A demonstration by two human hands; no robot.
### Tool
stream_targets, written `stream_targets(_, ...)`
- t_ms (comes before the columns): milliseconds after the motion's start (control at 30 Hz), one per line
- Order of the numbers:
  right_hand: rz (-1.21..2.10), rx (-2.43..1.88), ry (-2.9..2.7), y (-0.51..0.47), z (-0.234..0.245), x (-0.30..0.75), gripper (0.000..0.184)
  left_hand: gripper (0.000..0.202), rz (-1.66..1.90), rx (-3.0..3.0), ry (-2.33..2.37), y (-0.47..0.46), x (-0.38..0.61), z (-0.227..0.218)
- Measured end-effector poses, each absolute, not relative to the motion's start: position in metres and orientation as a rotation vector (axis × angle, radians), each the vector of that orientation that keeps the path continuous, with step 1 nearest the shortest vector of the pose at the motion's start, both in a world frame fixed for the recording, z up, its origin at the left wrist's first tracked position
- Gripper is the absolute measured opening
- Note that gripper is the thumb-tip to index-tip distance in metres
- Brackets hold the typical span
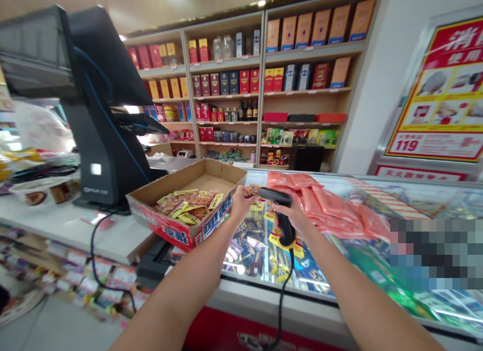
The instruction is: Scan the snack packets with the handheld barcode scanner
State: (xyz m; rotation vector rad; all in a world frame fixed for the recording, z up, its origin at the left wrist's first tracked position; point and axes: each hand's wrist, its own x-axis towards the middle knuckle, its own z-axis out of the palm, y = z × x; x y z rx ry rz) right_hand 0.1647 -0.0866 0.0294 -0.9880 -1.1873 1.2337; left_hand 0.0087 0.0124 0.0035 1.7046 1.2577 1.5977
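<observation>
Right hand [296,216]: fingers wrapped round black scanner [286,229], cord hanging toward six o'clock. Left hand [241,204]: fingers pinching small snack packet [252,191], scanner's ten o'clock, near its head. Open carton [169,233] at nine; coral-red bags [326,205] at three, on glass-topped table [264,294].

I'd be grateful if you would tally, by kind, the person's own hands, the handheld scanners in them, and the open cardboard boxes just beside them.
Hands: 2 (left hand, right hand)
Handheld scanner: 1
Open cardboard box: 1
Total: 4
</observation>
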Motion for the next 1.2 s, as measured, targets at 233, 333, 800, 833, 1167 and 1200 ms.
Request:
stream_targets(233,1.220,-1.004,-1.248,-0.079,0.024,0.169,0.024,0.037,1.604,1.726,1.319,0.009,0.008,0.008)
stream_targets(333,1.225,-1.003,-1.265,-0.077,0.020,0.170,0.024,0.036,1.601,1.726,1.319,0.007,0.008,0.010)
stream_targets(800,1.223,-0.975,-1.234,-0.081,0.026,0.166,0.023,0.036,1.625,1.655,1.273,0.007,0.007,0.007)
stream_targets(833,1.223,-0.964,-1.234,-0.082,0.027,0.166,0.024,0.036,1.632,1.652,1.278,0.006,0.007,0.006)
stream_targets(1167,1.219,-0.847,-1.250,-0.087,0.031,0.162,0.027,0.033,1.682,1.754,1.530,-0.015,0.010,0.034)
stream_targets(1200,1.224,-0.840,-1.241,-0.086,0.032,0.161,0.027,0.034,1.695,1.753,1.556,-0.018,0.006,0.043)
